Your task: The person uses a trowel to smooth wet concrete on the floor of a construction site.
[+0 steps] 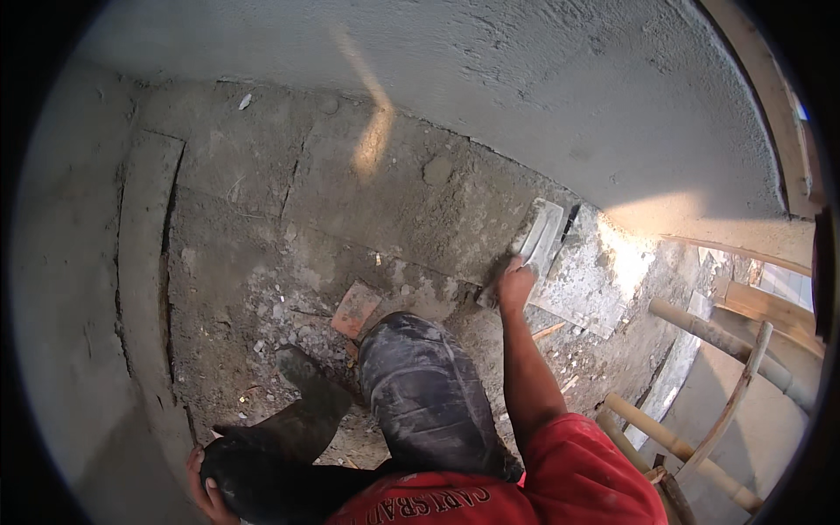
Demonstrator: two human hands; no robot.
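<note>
Plaster wall (542, 96) is filling the top of my view, rough and grey, curving over a rubble-strewn floor (262, 227). I am crouching, knee (411, 376) forward, and my right hand (514, 284) is clenching the handle of a flat trowel (541, 236), which is lying low against the foot of the wall beside a mortar-crusted board (591, 280). My left hand (203, 490) is cupping my other knee. The trowel is looking pale and caked with cement. I judge the blade could be slipping on loose grit, or my footing shifting near the broken brick (356, 308).
</note>
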